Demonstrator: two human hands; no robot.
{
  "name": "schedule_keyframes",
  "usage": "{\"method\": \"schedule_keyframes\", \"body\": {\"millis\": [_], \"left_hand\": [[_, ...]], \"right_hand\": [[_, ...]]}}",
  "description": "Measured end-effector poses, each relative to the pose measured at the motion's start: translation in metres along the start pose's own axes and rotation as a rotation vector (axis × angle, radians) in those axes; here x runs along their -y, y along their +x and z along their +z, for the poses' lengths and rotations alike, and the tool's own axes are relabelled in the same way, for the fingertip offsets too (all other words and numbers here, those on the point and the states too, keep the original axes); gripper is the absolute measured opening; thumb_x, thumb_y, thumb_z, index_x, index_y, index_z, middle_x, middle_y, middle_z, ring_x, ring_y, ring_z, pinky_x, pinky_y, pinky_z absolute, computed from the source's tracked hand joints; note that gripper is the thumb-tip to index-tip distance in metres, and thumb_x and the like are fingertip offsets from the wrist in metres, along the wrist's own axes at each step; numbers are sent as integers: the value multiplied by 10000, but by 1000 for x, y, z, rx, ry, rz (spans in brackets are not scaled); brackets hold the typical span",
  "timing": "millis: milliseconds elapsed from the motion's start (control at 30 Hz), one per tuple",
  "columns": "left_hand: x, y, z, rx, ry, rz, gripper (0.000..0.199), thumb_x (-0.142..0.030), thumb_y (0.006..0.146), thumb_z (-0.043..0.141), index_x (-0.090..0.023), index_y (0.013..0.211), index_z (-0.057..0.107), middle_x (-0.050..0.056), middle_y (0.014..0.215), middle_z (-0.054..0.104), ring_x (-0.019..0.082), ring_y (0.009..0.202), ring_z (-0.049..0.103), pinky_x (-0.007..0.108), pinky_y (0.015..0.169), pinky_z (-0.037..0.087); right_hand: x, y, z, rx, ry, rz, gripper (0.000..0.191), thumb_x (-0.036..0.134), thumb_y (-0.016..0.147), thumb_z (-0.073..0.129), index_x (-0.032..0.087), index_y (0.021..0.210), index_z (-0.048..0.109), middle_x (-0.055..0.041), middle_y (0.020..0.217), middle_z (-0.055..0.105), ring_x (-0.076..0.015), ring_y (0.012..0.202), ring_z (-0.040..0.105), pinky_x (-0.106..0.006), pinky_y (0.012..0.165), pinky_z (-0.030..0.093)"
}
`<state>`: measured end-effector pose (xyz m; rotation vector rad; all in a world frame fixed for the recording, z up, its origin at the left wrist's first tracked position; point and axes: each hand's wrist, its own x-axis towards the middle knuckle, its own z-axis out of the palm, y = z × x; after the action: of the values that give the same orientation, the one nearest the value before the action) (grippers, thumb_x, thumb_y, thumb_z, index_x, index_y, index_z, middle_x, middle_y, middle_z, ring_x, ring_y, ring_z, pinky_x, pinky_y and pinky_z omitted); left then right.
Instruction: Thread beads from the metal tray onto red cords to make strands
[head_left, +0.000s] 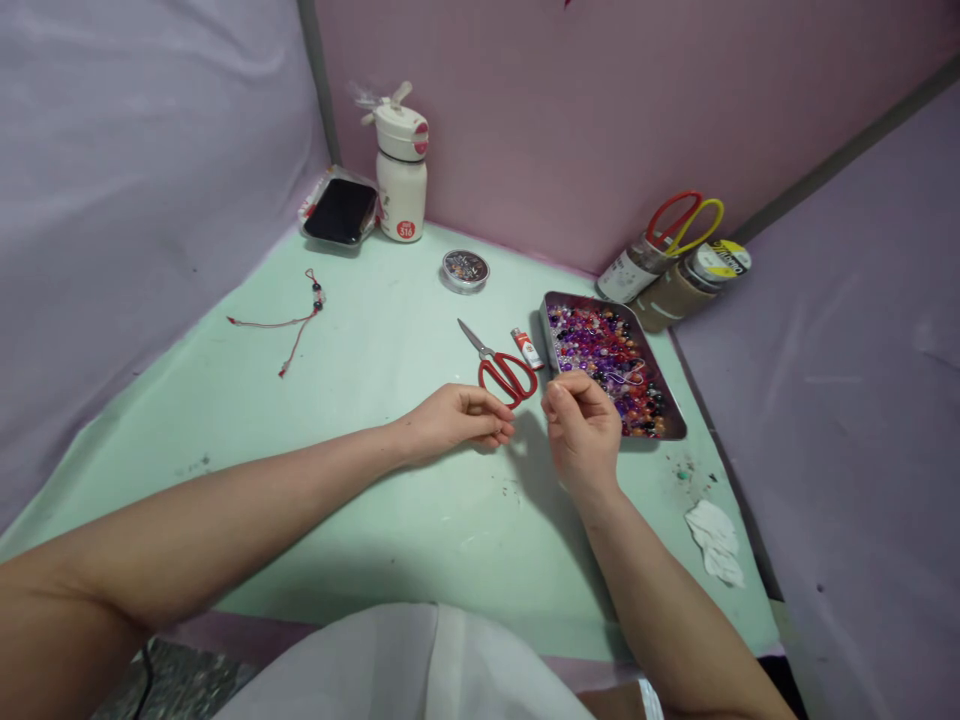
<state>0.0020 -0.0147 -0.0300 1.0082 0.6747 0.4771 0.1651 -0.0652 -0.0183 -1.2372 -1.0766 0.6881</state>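
My left hand [461,422] rests low over the table, its thumb and fingers drawn together near the red handles of a pair of scissors [501,373]. Anything pinched there is too small to make out. Raised beside it, my right hand [581,435] has thumb and forefinger pressed together; what they hold, if anything, cannot be seen. Just behind the right hand lies a metal tray [671,415] full of purple, red, black and orange beads [592,345]. A red and white lighter [526,349] lies between scissors and tray.
At the left lies a red cord bracelet [306,312] with dark beads. A black phone [343,212], a white bottle [402,190] and a round clear box [465,270] stand at the back. Jars [675,285] with scissors flank the tray; a crumpled tissue [715,542] lies right.
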Motion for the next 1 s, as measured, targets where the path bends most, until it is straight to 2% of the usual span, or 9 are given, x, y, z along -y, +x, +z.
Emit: {"method": "schedule_keyframes", "body": {"millis": [100,200,333,533,733,1000], "left_hand": [[1,-1,-1,39,110,73,157,-179,711,682,-136,862,684,65,804,715,164,787,673,353,821,515],[-1,-5,0,106,228,195,230,-137,731,628,-147,957,675,61,895,725,173,896,663,351,888,482],[-8,-9,3,45,229,289,173,-201,777,608,-137,915,692,72,945,726,182,945,655,332,899,475],[-9,-8,4,-51,177,225,177,-279,725,694,-129,818,710,66,838,738,185,831,677,337,843,506],[-5,-3,2,-166,59,110,234,-308,674,746,-116,801,704,72,760,732,175,761,675,356,833,516],[-5,-3,4,-180,20,111,215,-292,657,756,-118,769,699,64,742,727,166,745,676,351,835,520]], "right_hand": [[1,-1,1,70,40,-1,158,324,784,631,206,700,571,-3,726,515,-127,670,470,-278,624,384],[3,-3,3,160,118,24,127,276,779,651,207,683,604,13,705,513,-113,652,471,-265,623,382],[4,-6,5,269,150,118,108,276,777,661,208,695,640,17,696,520,-114,656,494,-265,630,410],[1,-7,7,296,131,186,106,302,768,679,209,721,665,10,726,542,-117,659,514,-263,618,436],[-4,-5,6,226,30,156,85,296,777,676,213,763,690,6,746,580,-112,683,513,-255,641,412],[-4,-5,7,213,-2,217,134,337,743,694,210,786,684,-10,779,605,-132,708,537,-272,654,443]]}}
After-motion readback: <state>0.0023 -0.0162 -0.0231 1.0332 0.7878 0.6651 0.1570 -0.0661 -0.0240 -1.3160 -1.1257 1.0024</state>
